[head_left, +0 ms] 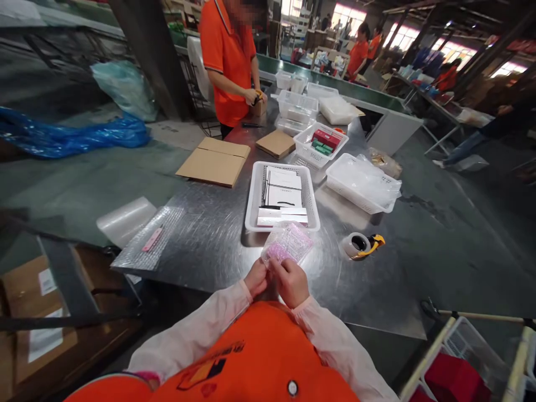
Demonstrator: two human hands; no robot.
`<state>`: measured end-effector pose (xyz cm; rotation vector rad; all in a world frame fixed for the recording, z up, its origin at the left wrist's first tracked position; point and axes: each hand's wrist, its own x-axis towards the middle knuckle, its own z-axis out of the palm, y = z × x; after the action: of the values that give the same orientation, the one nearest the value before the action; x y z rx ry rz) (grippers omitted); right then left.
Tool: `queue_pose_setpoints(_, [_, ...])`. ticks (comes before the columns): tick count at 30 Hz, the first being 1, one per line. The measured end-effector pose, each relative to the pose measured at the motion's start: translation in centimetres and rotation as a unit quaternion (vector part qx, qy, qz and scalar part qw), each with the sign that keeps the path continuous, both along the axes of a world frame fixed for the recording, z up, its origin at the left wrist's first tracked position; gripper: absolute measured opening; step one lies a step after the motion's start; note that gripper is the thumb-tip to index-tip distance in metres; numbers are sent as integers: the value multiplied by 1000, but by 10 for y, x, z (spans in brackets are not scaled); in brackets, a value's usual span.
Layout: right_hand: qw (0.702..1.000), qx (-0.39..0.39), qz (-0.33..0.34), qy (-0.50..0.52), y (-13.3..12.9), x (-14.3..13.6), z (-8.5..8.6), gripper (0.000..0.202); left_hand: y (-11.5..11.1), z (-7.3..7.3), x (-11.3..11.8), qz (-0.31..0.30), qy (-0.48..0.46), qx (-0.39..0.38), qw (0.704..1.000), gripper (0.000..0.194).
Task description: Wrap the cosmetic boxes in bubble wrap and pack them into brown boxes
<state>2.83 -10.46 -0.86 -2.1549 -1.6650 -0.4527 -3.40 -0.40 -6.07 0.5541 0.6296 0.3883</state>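
Close to my body, over the near edge of the metal table [209, 240], a pink item in bubble wrap [290, 241] is held in both hands. My left hand [257, 278] pinches its near left corner. The fingers of my right hand [290, 282] are closed on the near edge. Just beyond the packet stands a white plastic basket [250, 207] with flat white boxes [285, 187] in it. Bubble wrap sheeting [161, 245] lies at the left with a small pink strip [153, 239] on top. A tape roll on a yellow dispenser [360, 245] rests to the right.
Flat cardboard [215, 162] lies left of the basket. Farther back are a basket with red and green boxes [298, 146] and a basket of plastic bags [355, 190]. Across the table a co-worker in orange [228, 56] handles a small carton [258, 106]. Crates stand lower right.
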Motion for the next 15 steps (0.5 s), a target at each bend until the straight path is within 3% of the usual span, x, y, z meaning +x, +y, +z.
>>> queue_pose_setpoints(5, [998, -14, -69, 3, -8, 0, 5, 38, 5, 2, -5, 30, 10, 13, 999, 44])
queue_pose_setpoints(15, [994, -35, -57, 90, -5, -4, 9, 37, 4, 15, -16, 35, 86, 121, 988, 44])
